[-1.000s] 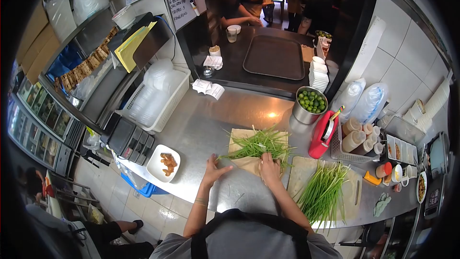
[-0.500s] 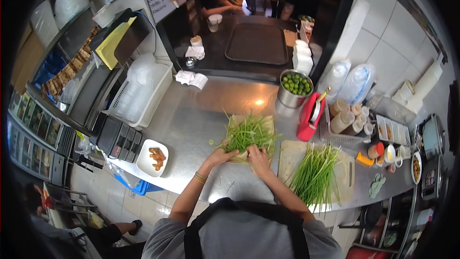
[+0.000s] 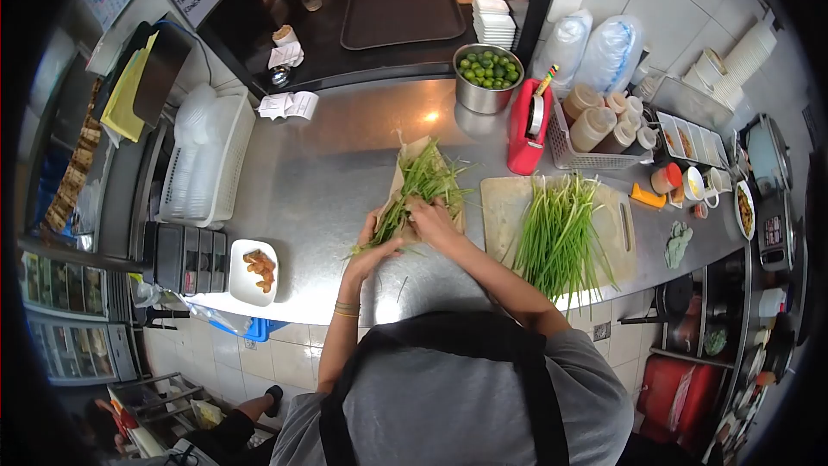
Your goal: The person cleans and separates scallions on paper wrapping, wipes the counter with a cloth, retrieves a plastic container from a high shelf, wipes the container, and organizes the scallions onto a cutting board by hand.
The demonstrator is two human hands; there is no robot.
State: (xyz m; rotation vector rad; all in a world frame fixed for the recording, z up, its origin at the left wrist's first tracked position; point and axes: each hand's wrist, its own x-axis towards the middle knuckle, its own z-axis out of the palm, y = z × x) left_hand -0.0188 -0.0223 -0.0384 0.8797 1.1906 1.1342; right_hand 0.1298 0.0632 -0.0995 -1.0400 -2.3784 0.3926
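Observation:
Cut green stems [image 3: 429, 174] lie bunched on a sheet of brown paper [image 3: 398, 179] in the middle of the steel counter. My left hand [image 3: 377, 244] holds the paper's left side, raised and folded against the greens. My right hand [image 3: 430, 219] is closed over the lower part of the bunch, pressing on the stems; its fingertips are partly hidden. Just to the right, a thick pile of long green chives [image 3: 559, 237] rests on a pale cutting board [image 3: 498, 204], touched by neither hand.
On the left are a white dish [image 3: 253, 292] of brown food and a white basket [image 3: 226, 160] of plastic lids. A pot of green limes [image 3: 487, 69], a red tape dispenser [image 3: 528, 134] and a basket of sauce bottles [image 3: 595, 127] stand behind the board. A tray [image 3: 403, 10] lies beyond.
The paper's left side has come up around the greens, and the bunch now lies slanted. My left hand has moved to the paper's left edge; my right hand presses the stems. The view has shifted.

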